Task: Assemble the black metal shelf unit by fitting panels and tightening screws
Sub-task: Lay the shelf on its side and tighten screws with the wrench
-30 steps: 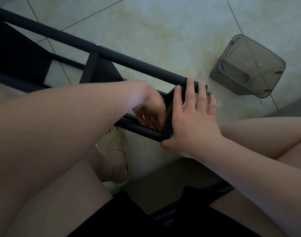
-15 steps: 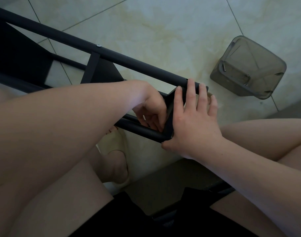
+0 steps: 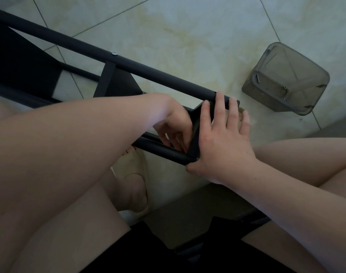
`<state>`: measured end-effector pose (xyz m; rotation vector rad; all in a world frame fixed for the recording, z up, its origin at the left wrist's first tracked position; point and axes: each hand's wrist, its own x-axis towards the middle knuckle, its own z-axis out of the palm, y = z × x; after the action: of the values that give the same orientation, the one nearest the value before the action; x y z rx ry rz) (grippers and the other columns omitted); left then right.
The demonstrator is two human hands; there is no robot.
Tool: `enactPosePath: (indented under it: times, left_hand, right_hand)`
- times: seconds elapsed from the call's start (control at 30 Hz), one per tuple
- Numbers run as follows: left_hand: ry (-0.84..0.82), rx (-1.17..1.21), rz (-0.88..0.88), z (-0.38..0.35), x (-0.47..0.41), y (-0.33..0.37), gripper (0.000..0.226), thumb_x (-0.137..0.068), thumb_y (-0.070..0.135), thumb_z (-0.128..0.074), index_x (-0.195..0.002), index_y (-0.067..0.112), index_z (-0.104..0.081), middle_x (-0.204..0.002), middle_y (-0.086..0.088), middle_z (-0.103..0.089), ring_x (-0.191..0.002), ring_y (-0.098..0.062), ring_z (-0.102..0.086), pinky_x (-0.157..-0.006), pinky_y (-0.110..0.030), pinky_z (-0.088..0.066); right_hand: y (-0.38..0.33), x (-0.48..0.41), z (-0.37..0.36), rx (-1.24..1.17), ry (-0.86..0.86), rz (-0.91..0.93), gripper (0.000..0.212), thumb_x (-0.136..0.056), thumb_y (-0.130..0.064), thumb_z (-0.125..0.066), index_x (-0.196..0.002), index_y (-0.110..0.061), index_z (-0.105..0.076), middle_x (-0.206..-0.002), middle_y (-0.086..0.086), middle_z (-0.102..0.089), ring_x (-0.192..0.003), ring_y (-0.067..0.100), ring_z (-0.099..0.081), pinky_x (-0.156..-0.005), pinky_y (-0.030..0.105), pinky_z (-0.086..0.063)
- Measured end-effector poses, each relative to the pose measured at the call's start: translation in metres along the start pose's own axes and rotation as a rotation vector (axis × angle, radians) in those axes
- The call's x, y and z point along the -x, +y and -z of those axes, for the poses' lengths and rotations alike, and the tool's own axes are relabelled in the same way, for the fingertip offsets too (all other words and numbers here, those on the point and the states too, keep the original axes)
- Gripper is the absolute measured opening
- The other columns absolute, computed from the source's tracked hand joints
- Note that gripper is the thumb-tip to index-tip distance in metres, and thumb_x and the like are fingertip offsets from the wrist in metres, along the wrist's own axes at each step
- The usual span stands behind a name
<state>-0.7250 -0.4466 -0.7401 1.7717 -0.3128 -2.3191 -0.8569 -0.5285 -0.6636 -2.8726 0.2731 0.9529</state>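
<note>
We see the shelf (image 3: pixel 148 73) lying on its side across the floor (image 3: pixel 188 26), its black tubes running from the far left in toward both hands. The right hand (image 3: pixel 221 142) lies flat against the outer face of the end panel (image 3: pixel 195 133), fingers straight, their tips reaching the end of the upper tube (image 3: pixel 168 77), the thumb at the end of the lower tube (image 3: pixel 164 151). The left hand (image 3: pixel 174 129) sits just across the panel from it, inside the frame, fingers curled down at the joint of panel and lower tube; we cannot tell whether it pinches anything. Further left of that hand a second panel (image 3: pixel 117 83) stands between the tubes, with a screw head (image 3: pixel 114 54) showing in the upper tube above it. Beyond the right fingertips, off to the right and apart from the shelf, a grey see-through tub (image 3: pixel 298 62) rests on the floor; in it we make out a few small metal bits (image 3: pixel 257 77), seemingly screws. Below the left hand is a foot in a pale slipper (image 3: pixel 132 164).
</note>
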Motion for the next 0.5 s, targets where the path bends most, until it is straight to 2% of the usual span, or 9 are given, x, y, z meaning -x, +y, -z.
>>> enactPosePath:
  times: [0.07,0.27,0.5]
  left_hand:
    - [0.001,0.026,-0.01,0.0,-0.0003,-0.0009,0.03,-0.091,0.012,-0.064,-0.121,0.013,-0.069,-0.099,0.001,-0.077,-0.106,-0.018,-0.069,-0.089,-0.034,-0.052]
    - [0.04,-0.042,0.016,-0.003,-0.0032,-0.0014,0.018,-0.089,0.019,-0.069,-0.107,0.017,-0.072,-0.083,0.005,-0.077,-0.101,-0.018,-0.068,-0.086,-0.035,-0.052]
    - [0.032,-0.057,0.029,-0.0001,-0.0008,0.0022,0.032,-0.089,0.013,-0.068,-0.121,0.015,-0.07,-0.098,0.003,-0.076,-0.104,-0.016,-0.068,-0.084,-0.032,-0.052]
  right_hand:
    - [-0.0006,-0.0001,0.0,0.001,-0.003,-0.001,0.14,-0.07,-0.071,-0.07,-0.154,-0.008,0.022,-0.157,0.022,0.033,-0.148,0.047,0.025,-0.121,0.064,0.004]
    - [-0.0005,0.0001,0.0005,0.0,-0.007,-0.001,0.14,-0.07,-0.072,-0.069,-0.154,-0.008,0.023,-0.157,0.022,0.034,-0.148,0.047,0.025,-0.121,0.063,0.004]
    - [-0.0008,-0.0002,0.0021,-0.01,-0.022,-0.007,0.14,-0.071,-0.07,-0.07,-0.154,-0.009,0.023,-0.158,0.021,0.035,-0.148,0.046,0.027,-0.121,0.063,0.006]
